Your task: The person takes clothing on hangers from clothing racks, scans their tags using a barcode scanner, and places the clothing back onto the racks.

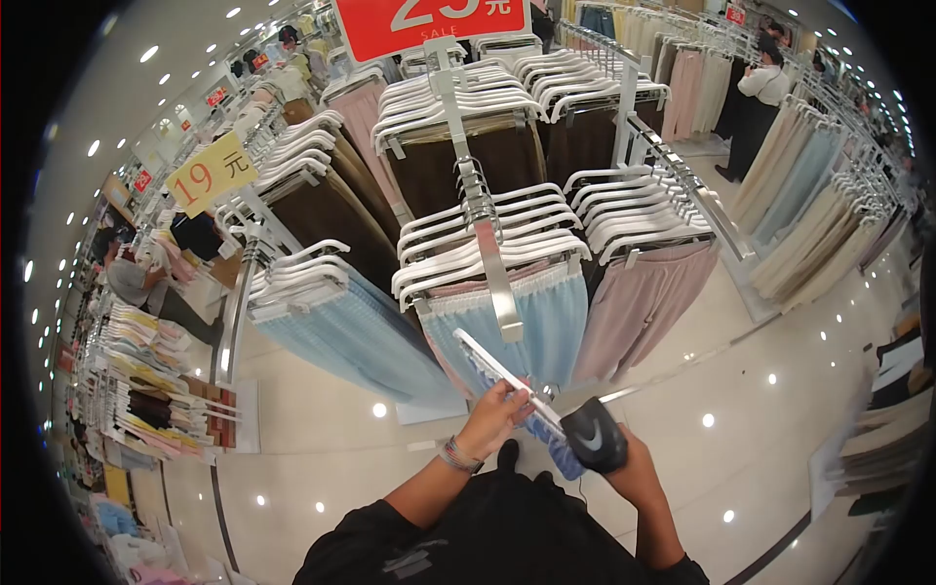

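In front of my body, my left hand [497,417] is closed around a white hanger [494,363] that slopes down to the right. A blue garment [564,454] hangs beneath the hanger, partly hidden by my hands. A dark item with a pale swoosh [593,436] covers the front of my right hand [634,470] and the hanger's lower right end. Its kind is unclear, and it hides my right fingers. Just beyond the hanger are light blue pants [541,307] on a rack, below a metal display arm [497,283].
Pink pants [643,297], more blue pants [341,336] and dark pants [468,175] hang around the rack. A red sale sign [429,24] and a yellow price sign [212,174] stand above. One person [760,88] is at the far right, another [146,283] at left.
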